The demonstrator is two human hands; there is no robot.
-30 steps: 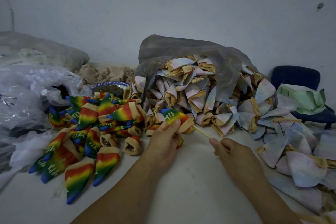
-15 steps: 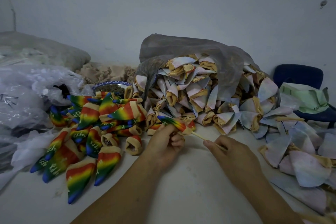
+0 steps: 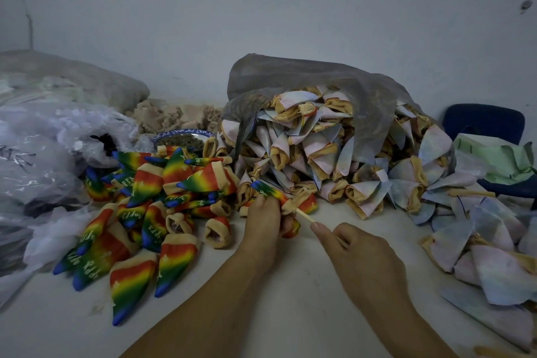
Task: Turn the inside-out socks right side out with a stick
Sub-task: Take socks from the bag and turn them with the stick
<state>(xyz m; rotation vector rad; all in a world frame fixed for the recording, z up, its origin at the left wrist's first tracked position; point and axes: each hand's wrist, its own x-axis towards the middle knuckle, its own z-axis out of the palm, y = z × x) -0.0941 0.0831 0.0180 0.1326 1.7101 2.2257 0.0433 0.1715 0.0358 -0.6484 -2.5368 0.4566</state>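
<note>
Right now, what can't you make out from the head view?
- Stick: only a short stretch shows; tip inside the sock, rear end under the right hand.
- Left hand fingertips: hidden by the hand itself and the sock.
- Bowl contents: dim, partly behind rainbow socks.
- Pale socks: cut off by the right edge.

Grey bag [image 3: 290,78]: thin translucent plastic with a dull sheen, filled with pale socks [image 3: 313,148] of matt cloth showing raw, frayed seams. Left of it, rainbow socks [image 3: 139,229] of soft matt knit and crinkled, glossy clear plastic bags [image 3: 43,154]. In front of it, a smooth pale wooden stick [image 3: 305,216] over the matt, scuffed white worktop [image 3: 290,299].
</note>
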